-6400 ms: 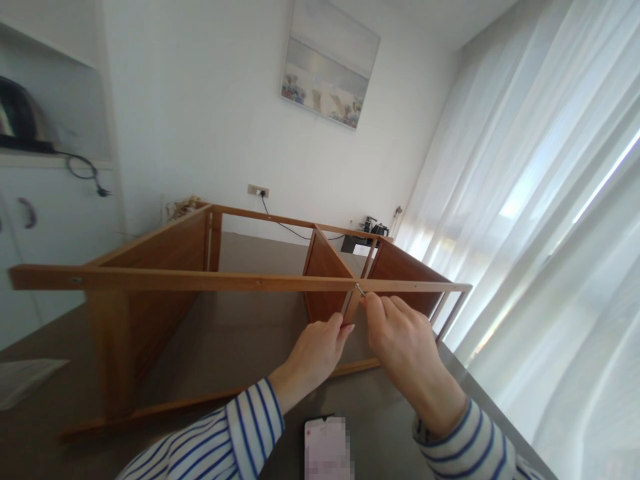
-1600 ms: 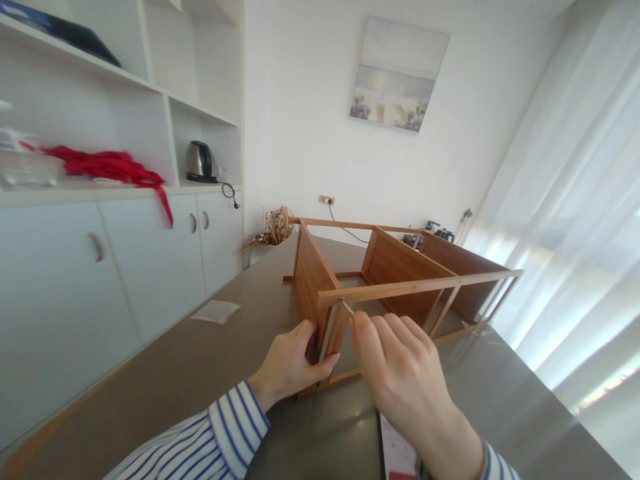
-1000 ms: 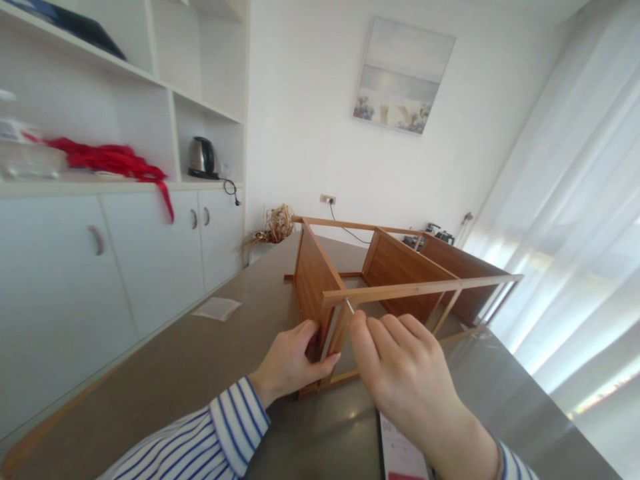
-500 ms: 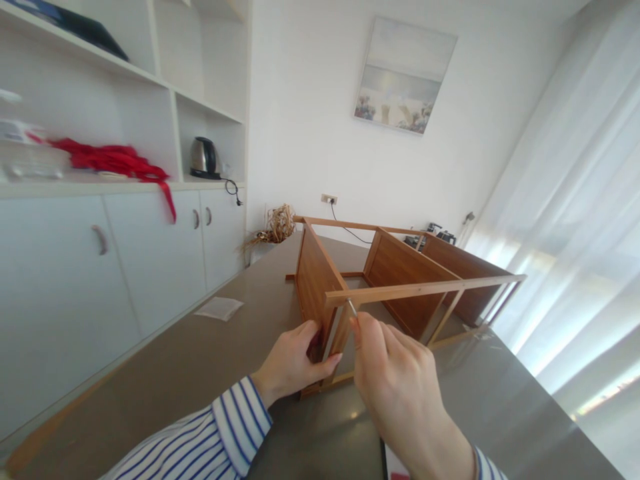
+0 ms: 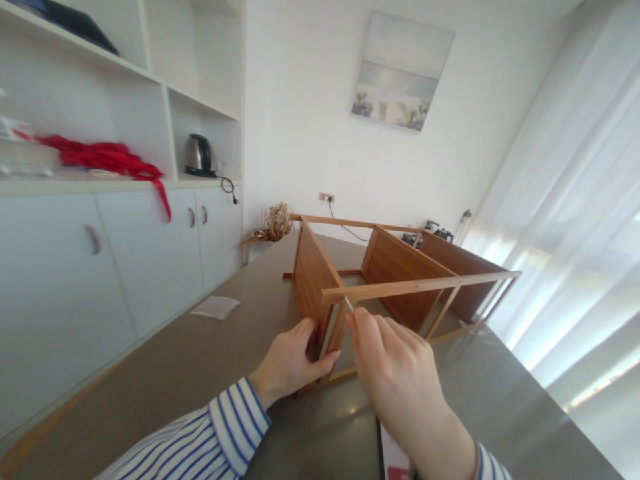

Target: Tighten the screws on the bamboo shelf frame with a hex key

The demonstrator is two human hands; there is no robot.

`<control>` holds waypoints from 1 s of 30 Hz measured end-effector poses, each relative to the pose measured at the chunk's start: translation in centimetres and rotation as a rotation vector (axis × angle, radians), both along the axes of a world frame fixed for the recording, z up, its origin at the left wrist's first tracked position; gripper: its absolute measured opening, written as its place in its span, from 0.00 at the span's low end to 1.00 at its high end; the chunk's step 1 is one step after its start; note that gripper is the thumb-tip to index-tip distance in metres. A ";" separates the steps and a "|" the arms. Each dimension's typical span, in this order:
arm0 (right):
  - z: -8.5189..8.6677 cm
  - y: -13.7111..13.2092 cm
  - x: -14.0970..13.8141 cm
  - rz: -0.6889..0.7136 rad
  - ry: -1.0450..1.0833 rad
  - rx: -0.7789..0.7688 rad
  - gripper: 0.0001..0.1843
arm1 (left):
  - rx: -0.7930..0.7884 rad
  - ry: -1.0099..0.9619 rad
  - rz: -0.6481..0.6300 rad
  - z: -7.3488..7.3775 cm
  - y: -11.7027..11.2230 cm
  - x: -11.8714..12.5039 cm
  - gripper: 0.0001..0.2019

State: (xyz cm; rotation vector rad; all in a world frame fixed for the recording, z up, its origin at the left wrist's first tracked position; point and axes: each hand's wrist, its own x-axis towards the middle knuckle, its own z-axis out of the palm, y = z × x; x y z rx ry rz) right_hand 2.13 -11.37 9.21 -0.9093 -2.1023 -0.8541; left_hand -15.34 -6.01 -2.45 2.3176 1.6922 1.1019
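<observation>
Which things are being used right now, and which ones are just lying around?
Being used:
wooden frame, gripped by the left hand
thin metal tool, in the right hand

Just lying around:
whitish packet on the table
red cloth on a shelf
kettle
</observation>
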 end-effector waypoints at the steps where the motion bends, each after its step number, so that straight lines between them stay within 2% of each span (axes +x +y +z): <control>1: 0.0 0.0 0.1 0.003 -0.006 -0.007 0.06 | -0.005 0.004 0.010 0.0 0.0 0.0 0.18; 9: 0.3 -0.5 0.3 0.105 0.036 -0.045 0.09 | 0.001 0.009 0.068 0.3 -0.6 0.2 0.19; 14: 0.1 -1.1 1.4 0.082 0.055 -0.100 0.08 | 0.129 0.027 0.120 -0.1 -1.0 0.4 0.20; 16: -0.9 -1.0 2.5 0.048 0.110 -0.131 0.09 | 0.221 0.066 0.067 -0.4 -1.1 0.3 0.17; 19: -3.4 -0.8 4.7 -0.062 0.144 -0.160 0.14 | 0.293 0.128 -0.089 -0.6 -1.1 0.0 0.12; 23: -7.1 -1.1 6.9 -0.150 0.134 -0.250 0.18 | 0.119 0.185 -0.189 -0.4 -1.0 -0.3 0.17; 26: -9.0 -1.9 7.5 -0.145 0.180 -0.375 0.18 | -0.018 0.193 -0.210 -0.1 -0.9 -0.2 0.20; 30: -10.6 -3.0 7.0 -0.102 0.230 -0.461 0.19 | -0.010 0.124 -0.190 0.1 -0.8 0.0 0.22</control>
